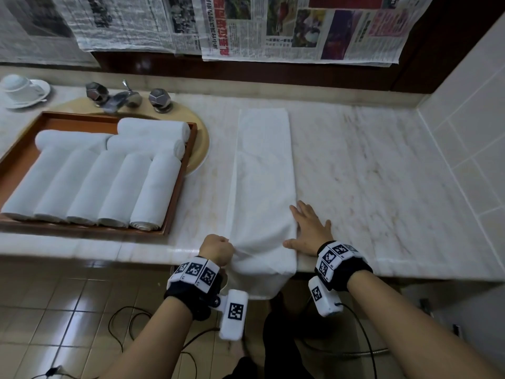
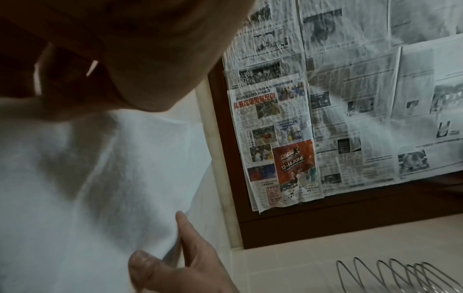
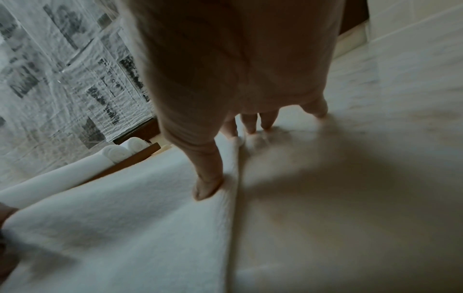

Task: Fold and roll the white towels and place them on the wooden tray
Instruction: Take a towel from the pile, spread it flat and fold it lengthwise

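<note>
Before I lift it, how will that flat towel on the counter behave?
Probably floppy: the flat towel already droops over the counter edge. It bunches where the left hand grips it, so it likely sags unsupported. It may slide on the smooth marble unless the right hand presses.

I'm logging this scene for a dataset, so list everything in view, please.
Flat towel: one, white, folded lengthwise on counter, near end overhanging.
Rolled towels: eight, white, in tray.
Wooden tray: one, brown, over sink.
Faucet: one, chrome, behind tray.
Cup and saucer: one, white, far left.
Newspapers: several sheets, on wall.
Counter: marble.
Left hand: grips towel's near left edge.
Right hand: flat on right edge.
</note>
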Motion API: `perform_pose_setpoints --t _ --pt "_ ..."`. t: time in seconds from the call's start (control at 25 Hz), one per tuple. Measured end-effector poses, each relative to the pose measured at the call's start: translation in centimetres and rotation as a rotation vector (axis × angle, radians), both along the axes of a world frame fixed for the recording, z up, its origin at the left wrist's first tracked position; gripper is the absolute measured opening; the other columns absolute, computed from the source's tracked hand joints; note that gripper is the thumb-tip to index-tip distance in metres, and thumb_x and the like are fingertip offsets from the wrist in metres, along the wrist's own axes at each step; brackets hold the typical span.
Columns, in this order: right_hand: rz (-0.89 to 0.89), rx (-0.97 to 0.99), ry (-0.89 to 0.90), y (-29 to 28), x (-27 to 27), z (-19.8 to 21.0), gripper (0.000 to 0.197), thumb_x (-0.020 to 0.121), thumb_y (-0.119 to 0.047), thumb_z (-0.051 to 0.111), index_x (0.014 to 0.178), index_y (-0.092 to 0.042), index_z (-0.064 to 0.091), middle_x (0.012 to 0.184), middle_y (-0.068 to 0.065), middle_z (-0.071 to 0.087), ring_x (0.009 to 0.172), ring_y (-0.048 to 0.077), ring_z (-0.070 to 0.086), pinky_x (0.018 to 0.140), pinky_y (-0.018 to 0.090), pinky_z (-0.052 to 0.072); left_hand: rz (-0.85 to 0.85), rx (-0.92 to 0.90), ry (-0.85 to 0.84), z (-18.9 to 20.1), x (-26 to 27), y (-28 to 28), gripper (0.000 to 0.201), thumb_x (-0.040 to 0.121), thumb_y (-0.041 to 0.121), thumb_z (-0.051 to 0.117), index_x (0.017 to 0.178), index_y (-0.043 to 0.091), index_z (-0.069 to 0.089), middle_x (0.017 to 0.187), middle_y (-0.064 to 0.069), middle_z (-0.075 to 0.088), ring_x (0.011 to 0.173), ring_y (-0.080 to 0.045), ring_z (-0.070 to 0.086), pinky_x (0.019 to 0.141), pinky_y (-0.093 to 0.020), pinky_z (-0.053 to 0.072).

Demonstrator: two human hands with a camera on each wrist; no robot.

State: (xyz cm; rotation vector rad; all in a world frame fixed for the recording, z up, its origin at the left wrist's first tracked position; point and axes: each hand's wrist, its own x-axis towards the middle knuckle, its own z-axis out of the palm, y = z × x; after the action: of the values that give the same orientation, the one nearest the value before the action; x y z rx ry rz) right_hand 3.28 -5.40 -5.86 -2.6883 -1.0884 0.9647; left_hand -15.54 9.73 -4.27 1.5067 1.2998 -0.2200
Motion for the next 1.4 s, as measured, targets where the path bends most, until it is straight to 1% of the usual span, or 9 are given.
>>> perform_pose_setpoints --t 0.08,0.24,0.36,0.48,0.6,0.76,0.92,1.08,1.4 --pt "-0.002 -0.011 -0.004 0.2 0.0 0.1 0.101 0.083 -0.047 0.069 0.155 -0.028 0.001 0.161 -0.009 -0.015 0.148 0.012 -0.012 0.115 0.062 0.001 -0.007 0.020 0.025 -0.2 -0.2 0.2 0.030 0.086 -0.006 0.042 0.104 -0.010 0.065 0.099 -0.030 0.062 0.098 -0.039 0.062 0.076 -0.039 0.055" --pt "0.009 -0.024 0.004 0.0 -0.1 0.6 0.101 0.083 -0.048 0.068 0.155 -0.028 0.000 0.161 -0.008 -0.015 0.148 0.013 -0.012 0.115 0.062 0.002 -0.006 0.029 0.060 -0.6 -0.9 0.2 0.033 0.084 -0.004 0.047 0.111 -0.007 0.066 0.118 -0.025 0.062 0.112 -0.041 0.059 0.095 -0.047 0.049" --pt "-0.032 -0.084 0.017 0.7 -0.4 1.2 0.098 0.082 -0.042 0.068 0.155 -0.025 0.005 0.162 -0.004 -0.012 0.149 0.017 -0.009 0.113 0.065 0.003 0.014 0.070 0.008 -0.5 -0.8 0.0 0.025 0.084 -0.005 0.044 0.094 -0.013 0.066 0.104 -0.027 0.064 0.104 -0.045 0.060 0.088 -0.047 0.051" --pt "-0.040 -0.083 -0.121 2.8 -2.3 2.3 0.078 0.083 -0.028 0.060 0.150 -0.022 0.021 0.160 0.004 0.000 0.147 0.029 0.003 0.112 0.067 0.006 -0.040 0.149 0.061 0.0 -1.1 -0.9 0.025 0.080 -0.005 0.042 0.063 0.008 0.055 0.067 -0.013 0.053 0.073 -0.033 0.053 0.066 -0.033 0.045" --pt "0.269 0.243 -0.152 5.7 -4.7 2.5 0.060 0.088 -0.007 0.050 0.145 -0.023 0.038 0.156 0.000 0.022 0.141 0.024 0.022 0.113 0.047 0.025 -0.069 0.195 0.112 0.2 -1.2 -1.5 0.022 0.078 -0.005 0.043 0.066 0.013 0.049 0.067 -0.007 0.049 0.067 -0.026 0.046 0.059 -0.028 0.040" --pt "0.785 0.134 -0.231 8.8 -5.7 2.4 0.059 0.087 0.005 0.053 0.136 -0.028 0.049 0.149 0.000 0.033 0.131 0.023 0.032 0.097 0.042 0.038 0.058 0.132 0.074 0.0 -1.5 -1.5 0.017 0.078 0.004 0.054 0.063 0.012 0.057 0.063 -0.004 0.052 0.066 -0.026 0.050 0.060 -0.029 0.045" --pt "0.920 0.093 -0.345 10.7 -5.3 3.4 0.048 0.090 0.000 0.051 0.130 -0.026 0.052 0.137 0.003 0.042 0.126 0.024 0.037 0.095 0.041 0.038 0.138 0.085 0.067 0.1 -1.7 -1.6 0.017 0.077 0.019 0.070 0.064 0.014 0.061 0.067 -0.005 0.059 0.063 -0.025 0.055 0.068 -0.036 0.058" --pt "1.038 0.079 -0.395 12.0 -5.7 4.1 0.025 0.097 -0.010 0.043 0.114 -0.019 0.059 0.126 0.004 0.049 0.120 0.025 0.041 0.092 0.040 0.037 0.102 0.058 0.102 0.2 -1.3 -1.2 0.015 0.082 0.022 0.069 0.079 0.008 0.067 0.075 -0.008 0.065 0.074 -0.027 0.061 0.075 -0.034 0.055" --pt "1.139 0.090 -0.448 13.7 -4.9 4.8 0.036 0.089 0.010 0.036 0.108 -0.019 0.048 0.107 -0.001 0.055 0.105 0.022 0.042 0.078 0.035 0.028 0.144 0.012 0.139 -0.4 -1.3 -0.8 0.019 0.077 0.021 0.070 0.085 0.005 0.071 0.076 -0.009 0.069 0.071 -0.027 0.064 0.074 -0.033 0.057"
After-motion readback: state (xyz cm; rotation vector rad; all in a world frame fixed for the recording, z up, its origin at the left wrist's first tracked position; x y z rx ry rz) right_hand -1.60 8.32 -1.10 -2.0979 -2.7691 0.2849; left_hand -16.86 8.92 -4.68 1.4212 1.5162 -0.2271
